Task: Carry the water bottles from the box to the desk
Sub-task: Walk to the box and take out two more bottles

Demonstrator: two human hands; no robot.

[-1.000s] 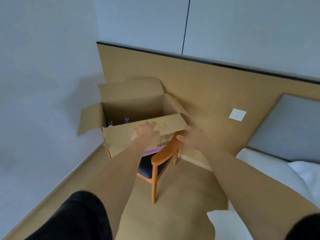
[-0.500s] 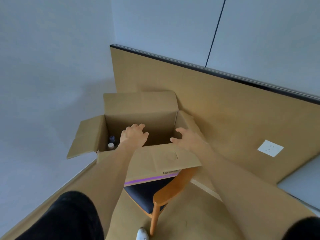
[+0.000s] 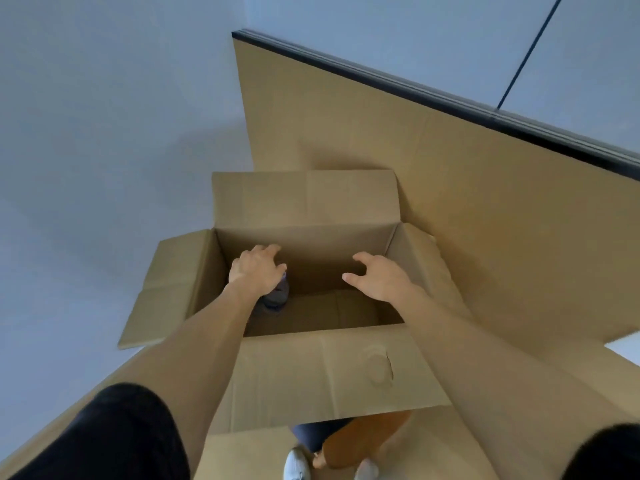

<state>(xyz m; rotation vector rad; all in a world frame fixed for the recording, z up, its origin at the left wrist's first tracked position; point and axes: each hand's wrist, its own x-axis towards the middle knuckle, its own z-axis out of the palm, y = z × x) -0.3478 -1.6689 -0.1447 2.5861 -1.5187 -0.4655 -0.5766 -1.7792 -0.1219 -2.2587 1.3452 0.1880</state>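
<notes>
The open cardboard box (image 3: 311,375) sits with its four flaps splayed outward. Inside its left part, the left hand (image 3: 256,271) reaches down over a dark water bottle (image 3: 277,296) standing on the box floor, fingers curled over its top (whether they actually clasp it cannot be told, since the hand hides the cap). Further right, the right hand (image 3: 377,277) hovers over the box's opening, fingers spread and loose, holding nothing. Below the near flap, an orange chair (image 3: 360,441) shows.
</notes>
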